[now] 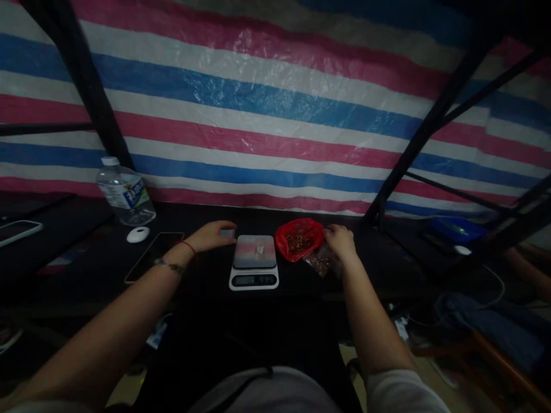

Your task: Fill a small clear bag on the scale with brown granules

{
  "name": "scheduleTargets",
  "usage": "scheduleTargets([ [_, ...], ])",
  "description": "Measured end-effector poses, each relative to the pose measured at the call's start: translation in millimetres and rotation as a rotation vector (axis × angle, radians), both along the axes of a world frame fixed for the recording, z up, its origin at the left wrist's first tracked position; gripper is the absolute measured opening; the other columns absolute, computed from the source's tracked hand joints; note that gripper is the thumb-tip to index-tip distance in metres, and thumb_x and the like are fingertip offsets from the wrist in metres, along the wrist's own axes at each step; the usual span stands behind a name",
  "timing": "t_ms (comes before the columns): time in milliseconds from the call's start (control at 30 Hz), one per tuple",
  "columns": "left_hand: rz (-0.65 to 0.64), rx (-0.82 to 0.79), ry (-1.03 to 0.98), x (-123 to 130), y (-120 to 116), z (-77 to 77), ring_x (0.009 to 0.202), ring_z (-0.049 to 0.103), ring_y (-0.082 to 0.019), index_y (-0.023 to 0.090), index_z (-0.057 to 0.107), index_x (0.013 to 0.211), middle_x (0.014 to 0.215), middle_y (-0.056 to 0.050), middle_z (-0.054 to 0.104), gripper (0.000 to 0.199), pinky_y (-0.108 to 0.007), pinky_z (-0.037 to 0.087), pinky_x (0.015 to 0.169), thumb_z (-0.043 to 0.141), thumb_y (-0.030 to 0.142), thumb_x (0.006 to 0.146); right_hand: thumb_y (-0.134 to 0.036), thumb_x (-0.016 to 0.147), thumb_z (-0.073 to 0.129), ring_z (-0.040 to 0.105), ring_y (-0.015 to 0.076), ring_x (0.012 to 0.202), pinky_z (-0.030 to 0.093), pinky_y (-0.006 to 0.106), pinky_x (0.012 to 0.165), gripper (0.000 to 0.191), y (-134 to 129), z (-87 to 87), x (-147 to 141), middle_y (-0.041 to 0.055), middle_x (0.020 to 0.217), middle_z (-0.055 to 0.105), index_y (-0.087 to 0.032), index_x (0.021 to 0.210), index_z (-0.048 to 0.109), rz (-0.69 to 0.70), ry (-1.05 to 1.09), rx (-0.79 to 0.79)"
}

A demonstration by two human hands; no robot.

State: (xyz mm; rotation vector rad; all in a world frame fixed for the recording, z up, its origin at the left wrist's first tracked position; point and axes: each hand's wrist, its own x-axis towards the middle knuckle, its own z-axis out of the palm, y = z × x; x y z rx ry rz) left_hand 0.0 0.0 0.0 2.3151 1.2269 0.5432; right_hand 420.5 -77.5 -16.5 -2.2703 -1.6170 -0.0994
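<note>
My left hand (210,236) is beside the left edge of a white kitchen scale (255,283), thumb and fingers around a small pale, see-through rectangle (227,233). A small clear cup-like piece (260,247) stands on the scale's plate. To the right of the scale lies an open red plastic bag (297,226) with many small brownish-gold pieces (299,243) inside. My right hand (341,242) is at that bag's right side, its fingers curled on a small clear plastic bag (333,261). Another clear bag (317,264) with small pieces in it lies just left of this hand.
A phone (155,256), a white mouse-like object (138,234) and a large clear bottle (126,192) are on the left. Another phone (19,230) lies farther left. A blue tray (458,228) is at right, near another person's arm (527,267). Dark metal posts (404,155) flank the striped sheet (258,115).
</note>
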Motion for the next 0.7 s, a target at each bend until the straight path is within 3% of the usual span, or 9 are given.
scheduleTargets([
  [133,-0.004,0.057,0.237,-4,33,-30.3,0.134,0.038,-0.034,0.011,0.046,0.136,0.144,-0.017,0.044,0.094,-0.042,0.028,0.111,0.069,0.057,0.058,-0.035,0.088,0.046,0.052,0.0244,0.118,0.032,0.038,0.104,0.035,1,4.3,-20,0.0110,0.117,0.064,-0.018,0.113,0.064,0.141,0.010,0.122],
  [267,-0.060,-0.053,0.273,-13,43,-38.8,0.131,0.043,-0.031,0.014,0.043,0.139,0.143,-0.015,0.046,0.093,-0.039,0.031,0.110,0.069,0.053,0.058,-0.033,0.087,0.050,0.055,0.0225,0.113,0.036,0.035,0.102,0.030,-2,8.2,-30,0.0093,0.115,0.065,-0.018,0.107,0.066,0.236,0.042,0.204],
  [400,-0.085,-0.085,0.235,-25,38,-42.7,0.127,0.048,-0.027,0.013,0.044,0.137,0.140,-0.014,0.050,0.090,-0.035,0.033,0.108,0.068,0.050,0.059,-0.032,0.085,0.052,0.057,0.0221,0.108,0.038,0.035,0.100,0.029,-5,13.3,-33,0.0094,0.111,0.067,-0.017,0.105,0.067,0.275,0.087,0.222],
  [700,-0.094,-0.031,0.238,-34,11,-40.4,0.126,0.047,-0.029,0.016,0.045,0.137,0.138,-0.014,0.051,0.091,-0.038,0.035,0.107,0.070,0.056,0.059,-0.031,0.084,0.055,0.057,0.0221,0.109,0.038,0.037,0.101,0.025,-11,14.5,-61,0.0081,0.109,0.067,-0.019,0.101,0.068,0.371,0.160,0.230],
])
